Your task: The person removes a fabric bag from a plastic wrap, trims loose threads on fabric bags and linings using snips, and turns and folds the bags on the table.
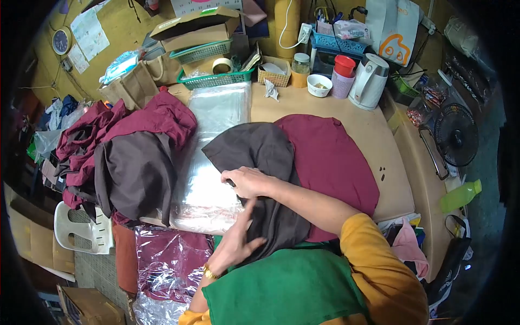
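Nearest, a green apron (281, 287) covers the wearer's front, and the left hand (233, 244) lies at the near side of the dark cloth (254, 146), fingers and thumb spread, gripping nothing; whether it presses the fabric cannot be told. Just beyond, the right hand (246, 181) has its fingers curled closely on a fold of that cloth, which lies on the table (352, 130), partly over a stack of clear plastic bags (219, 111), with maroon cloth (330, 157) adjoining on the right. With only one hand gripping, the fold would probably skew if pulled unevenly; the near folds, close to the apron, might slide off the table's front. The right forearm (309, 200), crossing the layers, could crease them, and a sideways drag might carry the slick bags along. Farther off, the white bowl (319, 85) and kettle (369, 81) stand well apart, seemingly at risk only from a wide sweep.
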Motion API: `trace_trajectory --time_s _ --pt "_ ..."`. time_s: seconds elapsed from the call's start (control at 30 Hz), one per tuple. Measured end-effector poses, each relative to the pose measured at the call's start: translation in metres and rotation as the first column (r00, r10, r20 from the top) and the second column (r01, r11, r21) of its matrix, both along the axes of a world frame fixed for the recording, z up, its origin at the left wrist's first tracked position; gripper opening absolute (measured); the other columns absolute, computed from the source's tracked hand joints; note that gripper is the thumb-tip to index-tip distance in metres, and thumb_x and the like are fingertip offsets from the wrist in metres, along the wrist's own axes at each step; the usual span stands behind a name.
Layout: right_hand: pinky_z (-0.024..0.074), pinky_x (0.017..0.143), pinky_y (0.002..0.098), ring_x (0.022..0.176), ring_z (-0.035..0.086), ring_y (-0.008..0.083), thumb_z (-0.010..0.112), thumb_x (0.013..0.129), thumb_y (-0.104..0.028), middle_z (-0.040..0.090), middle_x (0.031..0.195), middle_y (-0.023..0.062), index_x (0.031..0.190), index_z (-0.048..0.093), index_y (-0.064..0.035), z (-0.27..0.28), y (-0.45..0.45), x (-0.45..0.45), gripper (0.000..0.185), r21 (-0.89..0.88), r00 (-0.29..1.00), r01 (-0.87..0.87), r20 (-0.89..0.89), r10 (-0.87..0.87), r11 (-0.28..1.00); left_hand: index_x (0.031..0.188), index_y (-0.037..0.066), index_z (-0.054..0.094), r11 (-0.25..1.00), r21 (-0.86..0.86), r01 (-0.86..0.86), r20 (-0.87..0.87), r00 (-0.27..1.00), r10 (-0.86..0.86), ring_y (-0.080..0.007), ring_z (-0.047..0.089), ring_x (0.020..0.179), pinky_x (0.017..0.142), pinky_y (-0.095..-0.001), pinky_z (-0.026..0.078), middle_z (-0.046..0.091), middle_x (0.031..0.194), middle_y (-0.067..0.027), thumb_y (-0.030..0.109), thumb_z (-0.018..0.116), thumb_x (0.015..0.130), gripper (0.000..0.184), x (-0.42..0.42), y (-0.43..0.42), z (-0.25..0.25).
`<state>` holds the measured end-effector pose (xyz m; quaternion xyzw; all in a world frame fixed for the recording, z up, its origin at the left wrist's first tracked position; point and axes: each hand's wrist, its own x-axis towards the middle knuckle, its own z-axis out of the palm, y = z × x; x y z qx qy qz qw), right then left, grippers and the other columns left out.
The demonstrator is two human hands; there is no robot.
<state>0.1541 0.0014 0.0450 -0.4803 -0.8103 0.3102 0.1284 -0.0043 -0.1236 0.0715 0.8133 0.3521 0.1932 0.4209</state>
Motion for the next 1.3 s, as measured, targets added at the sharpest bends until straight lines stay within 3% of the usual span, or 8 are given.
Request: trace_trajectory --time_s 0.2,0.27,0.43,0.6,0.67,0.8,0.87,1.3 --pt "0.0527 0.078 0.041 0.085 0.069 0.0322 0.054 0.08 -0.006 0.071 0.085 0.0161 0.088 0.07 -0.0062 0.012 0.062 -0.014 0.018 0.233 0.892 0.199 -0.445 -0.078 0.952 0.109 0.001 0.065 0.831 -0.142 -0.538 -0.299 0.824 0.482 -0.0154 0.063 0.077 0.071 -0.0323 0.049 0.07 0.087 -0.0123 0.017 0.076 0.082 0.033 -0.118 -0.001 -0.011" --pt "0.0521 0.07 0.0334 0.072 0.068 0.0203 0.054 0.087 -0.011 0.07 0.077 0.0101 0.086 0.069 -0.0059 0.049 0.083 -0.018 0.016 0.187 0.705 0.293 -0.705 -0.08 0.938 0.081 0.0 0.063 0.763 -0.029 -0.646 0.052 0.761 0.647 -0.0173 0.063 0.09 0.078 -0.0332 0.048 0.07 0.097 -0.0148 0.016 0.073 0.084 0.019 -0.14 0.012 0.005" --pt "0.0406 0.055 0.0202 0.06 0.053 0.0047 0.059 0.087 -0.005 0.061 0.073 -0.0022 0.097 0.07 -0.0057 0.149 0.05 0.036 0.015 0.091 0.273 0.22 -0.962 0.029 0.971 0.079 -0.001 0.059 0.914 0.253 -0.316 0.634 0.768 0.089 -0.036 0.058 0.114 0.097 -0.0426 0.044 0.062 0.121 -0.0258 0.01 0.07 0.084 0.016 -0.081 0.012 0.085" --pt "0.0501 0.069 0.032 0.072 0.063 0.0174 0.062 0.091 -0.016 0.066 0.078 0.0076 0.105 0.068 -0.004 0.085 -0.001 0.157 0.02 0.144 0.764 0.613 -0.36 -0.536 0.777 0.095 0.002 0.065 0.827 -0.213 0.52 0.125 0.854 -0.505 -0.0282 0.065 0.103 0.088 -0.0374 0.051 0.068 0.108 -0.0166 0.019 0.074 0.085 0.022 -0.002 0.003 0.069" --pt "0.0484 0.084 0.0478 0.096 0.062 0.0404 0.058 0.088 -0.01 0.068 0.097 0.0183 0.107 0.068 -0.0046 0.039 -0.029 0.202 0.022 0.481 0.609 0.704 -0.028 -0.793 0.524 0.098 0.003 0.064 0.884 -0.19 0.426 0.24 0.894 -0.379 -0.0262 0.065 0.099 0.087 -0.0369 0.051 0.068 0.101 -0.0129 0.014 0.071 0.087 0.018 -0.002 0.008 0.048" --pt "0.0488 0.068 0.0298 0.072 0.062 0.015 0.06 0.091 -0.01 0.067 0.079 0.0065 0.103 0.068 -0.0016 0.061 -0.07 0.21 0.017 0.161 0.549 0.831 -0.388 -0.74 0.532 0.125 0.004 0.056 0.854 0.501 -0.138 0.072 0.99 0.118 -0.0336 0.049 0.129 0.103 -0.0445 0.041 0.053 0.133 -0.0203 0.029 0.076 0.081 0.055 0.014 0.024 0.04" --pt "0.0435 0.064 0.0224 0.071 0.052 0.0055 0.061 0.092 -0.01 0.061 0.077 0.0006 0.104 0.067 -0.0002 0.073 -0.075 0.177 0.017 0.092 0.662 0.667 -0.528 -0.532 0.739 0.136 0.005 0.051 0.891 0.427 0.154 -0.116 0.987 -0.114 -0.0326 0.037 0.139 0.115 -0.0522 0.026 0.044 0.146 -0.0165 0.037 0.072 0.082 0.066 0.027 0.019 0.017" --pt "0.0505 0.084 0.0472 0.097 0.063 0.038 0.063 0.087 -0.012 0.066 0.102 0.0197 0.115 0.062 -0.0088 -0.023 -0.029 0.126 0.029 0.354 0.864 0.476 -0.018 -0.503 0.805 0.141 0.019 0.048 0.714 0.396 0.578 -0.319 0.815 -0.484 -0.0249 0.032 0.142 0.118 -0.0456 0.022 0.034 0.154 -0.0058 0.033 0.057 0.092 0.052 0.034 0.005 -0.057"
